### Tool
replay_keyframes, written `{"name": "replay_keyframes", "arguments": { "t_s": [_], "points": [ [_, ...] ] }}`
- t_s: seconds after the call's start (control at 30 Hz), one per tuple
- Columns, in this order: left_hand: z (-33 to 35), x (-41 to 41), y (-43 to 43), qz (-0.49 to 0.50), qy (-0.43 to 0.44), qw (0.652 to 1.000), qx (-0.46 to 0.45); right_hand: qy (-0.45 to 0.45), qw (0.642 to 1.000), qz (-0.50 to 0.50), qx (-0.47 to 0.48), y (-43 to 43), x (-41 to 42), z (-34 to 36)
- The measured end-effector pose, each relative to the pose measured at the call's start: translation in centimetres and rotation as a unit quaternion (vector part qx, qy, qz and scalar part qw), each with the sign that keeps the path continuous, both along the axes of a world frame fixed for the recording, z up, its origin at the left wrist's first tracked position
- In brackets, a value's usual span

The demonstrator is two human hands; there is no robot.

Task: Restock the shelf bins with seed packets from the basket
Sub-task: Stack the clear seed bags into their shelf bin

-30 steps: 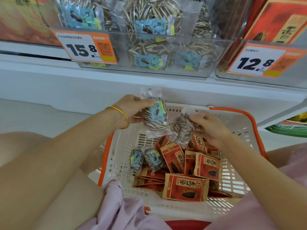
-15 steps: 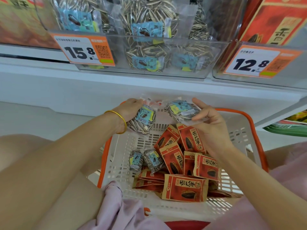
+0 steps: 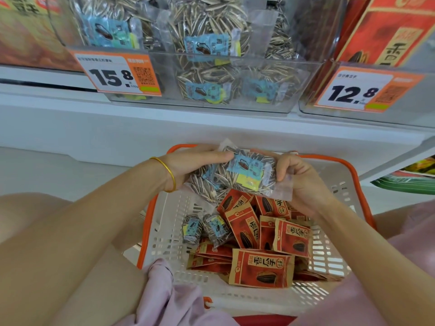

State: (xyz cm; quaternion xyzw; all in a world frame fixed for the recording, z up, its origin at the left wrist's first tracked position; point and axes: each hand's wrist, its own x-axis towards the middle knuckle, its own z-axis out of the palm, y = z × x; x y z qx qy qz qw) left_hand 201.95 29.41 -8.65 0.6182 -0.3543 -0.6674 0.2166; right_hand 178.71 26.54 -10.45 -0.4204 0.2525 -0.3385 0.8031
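Over the far end of the white basket [image 3: 343, 175], both hands hold clear packets of striped seeds stacked together. My left hand [image 3: 193, 163] grips the lower packet [image 3: 207, 184], thumb lying over the top packet's corner. My right hand [image 3: 299, 177] pinches the blue-labelled top packet [image 3: 251, 171] at its right edge. Two small clear packets [image 3: 204, 228] and several red packets [image 3: 261, 269] lie in the basket. The clear shelf bin [image 3: 211, 83] above holds the same clear packets.
A second clear bin [image 3: 353, 114] at the right holds red packets behind a 12.8 price tag. A 15.8 tag [image 3: 117, 76] hangs on the left bin. The white shelf edge [image 3: 164, 128] runs between bins and basket. Pink cloth [image 3: 164, 297] drapes over the basket's near rim.
The two hands came together, so the separate clear packets now lie stacked one over the other between them. The camera view shifted slightly closer to the basket.
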Motion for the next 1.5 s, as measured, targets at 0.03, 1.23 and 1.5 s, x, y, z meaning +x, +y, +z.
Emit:
{"name": "replay_keyframes", "arguments": {
  "t_s": [0.03,1.23,1.5],
  "points": [
    [0.2,-0.2,0.1,-0.017,-0.002,1.000,-0.017,0.013,1.000,-0.016,0.008,0.1,0.0,0.2],
    [6.2,-2.6,3.2,-0.218,-0.072,0.956,-0.180,0.330,0.860,0.048,-0.385,1.3,-2.2,7.5],
    [10.5,-4.4,3.1,-0.227,-0.203,0.930,-0.207,0.408,0.708,0.077,-0.571,0.7,-2.1,10.0]
  ]
}}
